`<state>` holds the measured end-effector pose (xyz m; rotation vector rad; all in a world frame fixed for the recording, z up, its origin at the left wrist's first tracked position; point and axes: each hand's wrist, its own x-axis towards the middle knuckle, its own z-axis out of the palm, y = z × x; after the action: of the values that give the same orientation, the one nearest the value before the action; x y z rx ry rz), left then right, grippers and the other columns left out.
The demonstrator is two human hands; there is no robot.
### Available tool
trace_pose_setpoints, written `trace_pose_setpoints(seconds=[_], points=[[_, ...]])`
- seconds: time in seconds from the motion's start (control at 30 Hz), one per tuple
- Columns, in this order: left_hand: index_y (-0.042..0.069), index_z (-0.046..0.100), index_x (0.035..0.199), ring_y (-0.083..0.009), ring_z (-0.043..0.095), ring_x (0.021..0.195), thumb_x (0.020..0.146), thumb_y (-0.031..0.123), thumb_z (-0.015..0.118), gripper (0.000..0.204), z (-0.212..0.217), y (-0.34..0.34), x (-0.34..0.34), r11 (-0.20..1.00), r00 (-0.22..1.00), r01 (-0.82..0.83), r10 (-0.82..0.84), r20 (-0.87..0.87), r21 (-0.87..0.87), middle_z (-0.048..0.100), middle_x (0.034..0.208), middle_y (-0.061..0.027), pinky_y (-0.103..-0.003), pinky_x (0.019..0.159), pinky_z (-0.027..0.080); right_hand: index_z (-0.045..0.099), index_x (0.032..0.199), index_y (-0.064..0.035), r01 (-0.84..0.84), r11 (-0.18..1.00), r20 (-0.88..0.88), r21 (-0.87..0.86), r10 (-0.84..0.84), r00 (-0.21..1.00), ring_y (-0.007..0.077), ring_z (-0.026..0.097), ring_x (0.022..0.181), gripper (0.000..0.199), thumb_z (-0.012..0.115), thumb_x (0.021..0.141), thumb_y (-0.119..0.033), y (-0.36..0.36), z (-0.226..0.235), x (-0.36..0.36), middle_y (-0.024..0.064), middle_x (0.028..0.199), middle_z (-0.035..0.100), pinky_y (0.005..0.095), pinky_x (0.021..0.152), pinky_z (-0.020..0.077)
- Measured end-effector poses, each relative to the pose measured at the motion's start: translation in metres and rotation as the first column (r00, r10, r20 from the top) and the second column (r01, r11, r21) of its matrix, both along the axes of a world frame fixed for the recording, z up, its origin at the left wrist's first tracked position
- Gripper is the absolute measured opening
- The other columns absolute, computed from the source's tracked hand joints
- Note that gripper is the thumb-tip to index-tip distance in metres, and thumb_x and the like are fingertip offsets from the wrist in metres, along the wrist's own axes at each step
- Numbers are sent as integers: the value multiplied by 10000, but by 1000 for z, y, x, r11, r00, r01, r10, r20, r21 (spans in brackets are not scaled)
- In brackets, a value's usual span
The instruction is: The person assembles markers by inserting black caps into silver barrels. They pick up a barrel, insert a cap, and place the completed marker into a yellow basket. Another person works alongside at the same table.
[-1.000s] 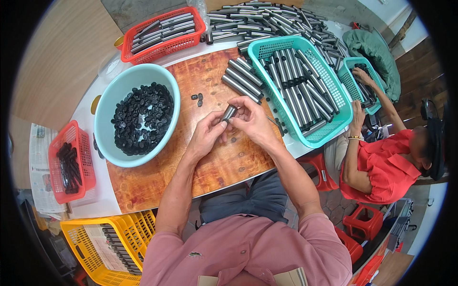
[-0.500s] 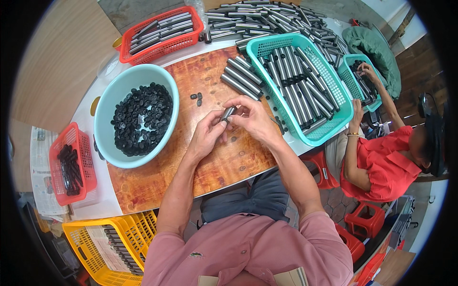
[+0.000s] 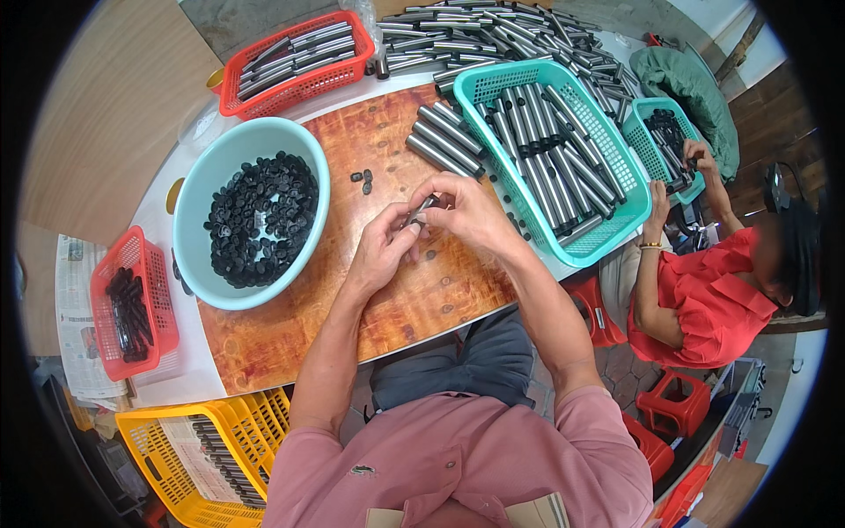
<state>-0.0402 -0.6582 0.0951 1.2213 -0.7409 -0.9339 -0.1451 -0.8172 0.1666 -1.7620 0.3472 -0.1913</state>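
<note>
Metal tube (image 3: 426, 207), one: over the wooden desk (image 3: 264, 348), mostly hidden between both hands. Left hand (image 3: 382, 244): fingers clamped on the tube. Right hand (image 3: 468, 211): fingers likewise clamped. Black pieces (image 3: 367, 187), small, three: beyond the left hand. Light-blue bowl (image 3: 201, 189): at left. Teal basket (image 3: 515, 77), tube-filled: at right.

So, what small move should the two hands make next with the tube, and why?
Probably turn the tube a little, without letting go, so that its ends show better. The left hand and right hand both hold it over the board, so a small turn looks manageable, and they cover much of it, so its ends are hard to judge.
</note>
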Motion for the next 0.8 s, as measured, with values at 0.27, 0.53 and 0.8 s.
trace_pose_setpoints(seconds=[0.27, 0.53, 0.8], points=[[-33, 556, 1306, -103, 598, 715, 1002, 67, 540, 321, 3, 0, -1, 1000, 1000, -1, 1, 0, 16, 685, 1001, -99, -259, 658, 501, 710, 976, 31, -15, 994, -19, 105, 17, 1000, 122, 671, 682, 144, 630, 858, 50, -4, -3, 1, 77, 796, 698, 275, 616, 534], [-29, 553, 1299, -97, 592, 714, 1021, 98, 585, 308, 2, 0, -2, 1000, 1000, -6, 6, 4, 2, 688, 1011, -97, -252, 644, 496, 692, 972, 37, -55, 997, -68, 58, 59, 996, 100, 641, 732, 147, 643, 837, 65, -6, -2, 3, 56, 941, 686, 255, 666, 526], [-25, 554, 1277, -95, 587, 703, 1032, 116, 588, 284, -3, 1, -1, 1000, 1000, 4, -5, -27, -23, 675, 950, -75, -245, 637, 493, 677, 992, 30, -48, 998, -6, 39, 48, 999, 104, 649, 749, 152, 638, 849, 64, -2, -13, 1, 65, 974, 665, 255, 689, 525]])
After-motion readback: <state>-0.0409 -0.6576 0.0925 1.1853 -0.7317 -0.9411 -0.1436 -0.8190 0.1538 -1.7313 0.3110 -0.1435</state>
